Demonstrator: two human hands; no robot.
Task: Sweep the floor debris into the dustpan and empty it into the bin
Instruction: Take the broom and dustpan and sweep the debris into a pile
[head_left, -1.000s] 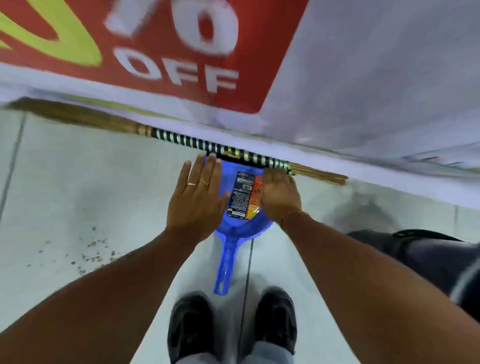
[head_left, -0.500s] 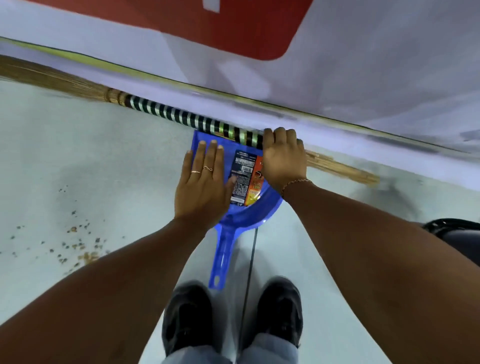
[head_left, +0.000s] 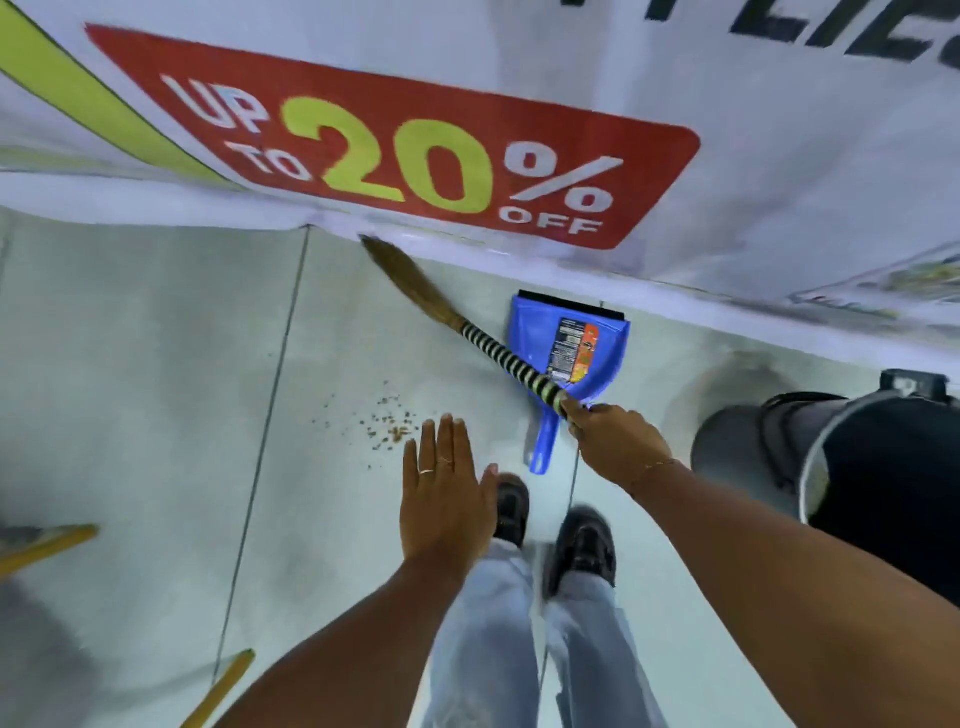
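Observation:
A blue dustpan (head_left: 605, 364) lies on the pale floor by the banner wall, its handle pointing toward my feet. My right hand (head_left: 618, 441) grips the end of a straw broom (head_left: 498, 356) with a black-and-green striped handle; the broom slants across the dustpan's left side, bristles up at the wall. My left hand (head_left: 444, 499) hovers flat and open above the floor, holding nothing. Brown crumbs of debris (head_left: 387, 423) are scattered just left of the dustpan. A dark bin (head_left: 878, 457) with a metal bail stands at the right.
A big white banner (head_left: 415, 156) with a red "20% off" panel forms the wall ahead. Yellow legs (head_left: 47, 545) of some object stand at the lower left. My two dark shoes (head_left: 582, 545) are right below the dustpan handle.
My right hand closed on the broom and lifted its handle end off the floor by the wall. My left hand left the dustpan and pulled back. I have risen, and the bin came into view.

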